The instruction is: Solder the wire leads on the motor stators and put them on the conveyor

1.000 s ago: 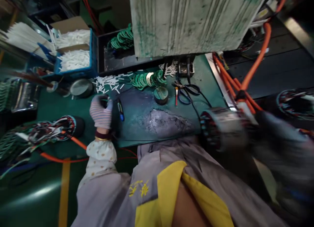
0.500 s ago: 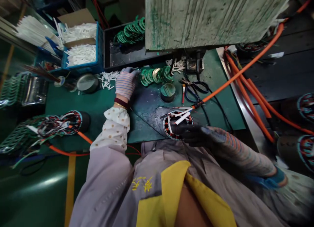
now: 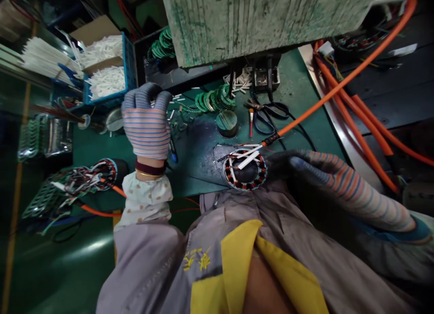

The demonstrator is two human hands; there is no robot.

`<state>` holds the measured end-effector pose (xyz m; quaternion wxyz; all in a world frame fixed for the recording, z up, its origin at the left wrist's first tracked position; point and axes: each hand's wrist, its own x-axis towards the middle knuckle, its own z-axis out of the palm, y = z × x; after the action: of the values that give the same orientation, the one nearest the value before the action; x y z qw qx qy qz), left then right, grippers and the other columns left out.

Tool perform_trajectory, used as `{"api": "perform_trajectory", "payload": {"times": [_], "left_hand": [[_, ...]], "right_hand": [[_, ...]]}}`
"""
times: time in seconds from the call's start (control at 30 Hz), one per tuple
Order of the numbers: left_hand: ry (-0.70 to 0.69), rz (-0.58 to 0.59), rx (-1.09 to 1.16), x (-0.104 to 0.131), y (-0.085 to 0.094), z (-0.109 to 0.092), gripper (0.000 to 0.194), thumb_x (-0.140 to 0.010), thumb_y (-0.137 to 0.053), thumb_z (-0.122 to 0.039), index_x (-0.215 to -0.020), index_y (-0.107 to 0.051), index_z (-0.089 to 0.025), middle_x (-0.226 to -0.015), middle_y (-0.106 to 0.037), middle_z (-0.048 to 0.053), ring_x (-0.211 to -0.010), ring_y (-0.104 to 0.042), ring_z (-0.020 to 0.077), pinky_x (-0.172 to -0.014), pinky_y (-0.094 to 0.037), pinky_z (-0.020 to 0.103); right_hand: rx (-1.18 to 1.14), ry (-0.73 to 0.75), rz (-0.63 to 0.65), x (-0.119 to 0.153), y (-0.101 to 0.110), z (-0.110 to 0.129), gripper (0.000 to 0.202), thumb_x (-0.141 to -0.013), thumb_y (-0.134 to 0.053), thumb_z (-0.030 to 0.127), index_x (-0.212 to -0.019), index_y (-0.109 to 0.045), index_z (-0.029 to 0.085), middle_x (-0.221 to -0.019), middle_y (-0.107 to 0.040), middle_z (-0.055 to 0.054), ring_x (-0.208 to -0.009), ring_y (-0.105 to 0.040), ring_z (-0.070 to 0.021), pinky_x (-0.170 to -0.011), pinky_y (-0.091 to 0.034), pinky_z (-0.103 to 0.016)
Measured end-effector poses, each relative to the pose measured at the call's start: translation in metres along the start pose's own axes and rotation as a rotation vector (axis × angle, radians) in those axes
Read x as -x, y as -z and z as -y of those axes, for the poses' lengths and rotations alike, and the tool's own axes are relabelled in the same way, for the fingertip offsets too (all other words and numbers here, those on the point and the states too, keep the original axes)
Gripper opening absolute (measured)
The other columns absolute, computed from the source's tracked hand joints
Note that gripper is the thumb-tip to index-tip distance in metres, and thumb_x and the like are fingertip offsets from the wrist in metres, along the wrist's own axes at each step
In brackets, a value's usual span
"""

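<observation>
My left hand (image 3: 145, 119), in a striped glove with grey-blue fingers, is raised above the left part of the bench. Its fingers are bent and the thumb comes toward the index finger; whatever lies at the fingertips is hidden. A motor stator ring (image 3: 244, 169) with dark red windings sits at the bench's front edge, white sleeves (image 3: 249, 159) and an orange cable (image 3: 305, 115) on top. My right hand (image 3: 301, 165), in a striped glove darkened on the palm, lies beside the ring's right side with fingers stretched out; contact is hard to make out.
Behind stand a blue bin (image 3: 127, 65) of white tubes and a large grey box (image 3: 271, 25). Green curved circuit boards (image 3: 213, 99), a round block (image 3: 227, 123), a red brush (image 3: 251, 124) and pliers (image 3: 264, 122) lie on the bench. Another wired stator (image 3: 111, 174) is at left.
My left hand has moved left and up, away from the white tubes and circuit boards. My right hand has shifted right from over the ring to its side, uncovering the front windings.
</observation>
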<state>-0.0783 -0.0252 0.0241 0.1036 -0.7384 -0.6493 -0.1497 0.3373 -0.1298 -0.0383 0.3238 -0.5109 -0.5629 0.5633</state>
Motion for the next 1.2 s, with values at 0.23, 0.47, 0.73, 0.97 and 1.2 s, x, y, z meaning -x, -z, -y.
{"api": "perform_trajectory", "payload": {"times": [0.23,0.47,0.73,0.97,1.2], "left_hand": [[-0.557,0.278,0.099,-0.018,-0.072,-0.052,0.046,-0.12,-0.062,-0.008,-0.157,-0.083,-0.026,-0.15,-0.084,0.017,-0.137,-0.08,0.0381,-0.117,-0.067,0.056],[-0.807,0.3,0.15,-0.034,-0.082,-0.039,0.046,-0.123,-0.055,-0.012,-0.159,-0.082,-0.024,-0.158,-0.081,0.015,-0.143,-0.077,0.0364,-0.121,-0.064,0.056],[-0.61,0.253,0.332,0.025,-0.037,-0.085,0.044,-0.13,-0.053,-0.04,-0.154,-0.085,-0.023,-0.139,-0.081,0.017,-0.124,-0.077,0.0369,-0.11,-0.064,0.051],[-0.575,0.545,0.728,0.021,-0.048,-0.089,0.065,-0.127,-0.054,-0.072,-0.13,-0.091,-0.02,-0.116,-0.081,0.013,-0.109,-0.077,0.0318,-0.103,-0.061,0.042],[-0.267,0.858,1.141,0.018,-0.053,-0.082,0.086,-0.102,-0.074,-0.104,-0.11,-0.083,-0.018,-0.105,-0.083,0.008,-0.098,-0.078,0.0265,-0.094,-0.062,0.035]], "right_hand": [[0.198,0.32,-0.014,-0.007,0.001,0.011,0.03,-0.117,-0.076,0.059,-0.125,-0.096,0.037,-0.115,-0.097,-0.001,-0.106,-0.095,-0.0307,-0.097,-0.079,-0.042],[1.121,0.631,-0.122,-0.04,0.047,0.03,0.042,-0.122,-0.059,0.034,-0.149,-0.087,0.019,-0.13,-0.094,-0.018,-0.11,-0.088,-0.0366,-0.094,-0.066,-0.049],[1.576,0.394,0.185,-0.101,0.06,0.045,0.023,-0.107,-0.077,0.026,-0.124,-0.091,0.018,-0.106,-0.086,-0.017,-0.098,-0.072,-0.0323,-0.085,-0.04,-0.046],[1.649,0.461,0.141,-0.106,0.042,0.101,0.045,-0.124,-0.047,0.035,-0.137,-0.089,0.026,-0.123,-0.087,-0.02,-0.121,-0.077,-0.0383,-0.092,-0.046,-0.052],[1.499,0.493,0.141,-0.106,0.013,0.121,0.047,-0.125,-0.037,0.026,-0.131,-0.084,0.025,-0.129,-0.087,-0.011,-0.134,-0.073,-0.0312,-0.109,-0.05,-0.054]]}}
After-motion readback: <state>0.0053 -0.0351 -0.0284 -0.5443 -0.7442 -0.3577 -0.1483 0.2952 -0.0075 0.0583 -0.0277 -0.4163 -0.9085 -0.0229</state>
